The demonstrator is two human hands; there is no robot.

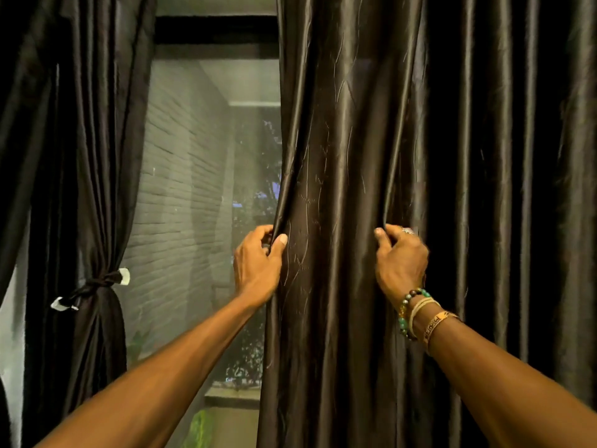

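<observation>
Two bare forearms reach forward from the bottom of the view, the right one wearing beaded and woven bracelets (420, 313) at the wrist. The left hand (256, 263) pinches the inner edge of the dark satin curtain (349, 156), thumb laid on the front of the cloth and fingers curled behind the hem. The right hand (400, 257) grips a vertical fold further along the same panel, fingers hooked into the pleat; a ring shows on one finger. This curtain hangs loose and fills the right half of the view. To the left, a second curtain (80, 156) is gathered by a tie-back (93, 286). Between them the window (200, 189) shows a pale brick wall and, seemingly, foliage beyond the hazy glass.
</observation>
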